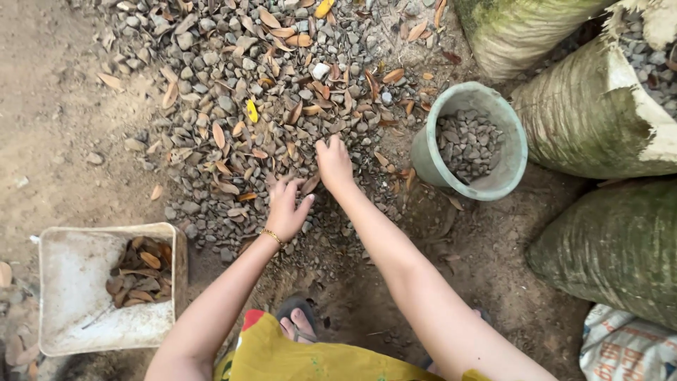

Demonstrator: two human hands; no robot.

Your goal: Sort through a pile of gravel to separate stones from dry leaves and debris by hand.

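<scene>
— While both our hands are down on the gravel pile (233, 106), where exactly do we have them?

— Our left hand (288, 208) lies flat on the near edge of the heap, fingers spread and pressed onto the stones, with a dry leaf (310, 185) just beside the fingertips. Our right hand (333, 164) sits a little farther in, fingers curled down into the stones; whether it has pinched anything we cannot tell, since the fingertips are hidden.

— And the things we are sorting through?

— Brown leaves are scattered all over the grey stones, thickest in front of our hands. A grey bucket (511, 159) stands to the right, near the heap, partly filled with clean stones. A white square tub (70, 282) sits to our left, well apart from the pile, with a heap of leaves (141, 271) in one corner.

— How do we handle this well, in our judgement?

— We think it pays to skim the leaves off the top with light fingers before scooping, so no stones ride along with them. Rake with the flat left hand, pick with the right, and work one patch bare before shifting. The soil under the thin edge of the heap is loose, so we should lift stones rather than drag them, or dirt comes too.
</scene>
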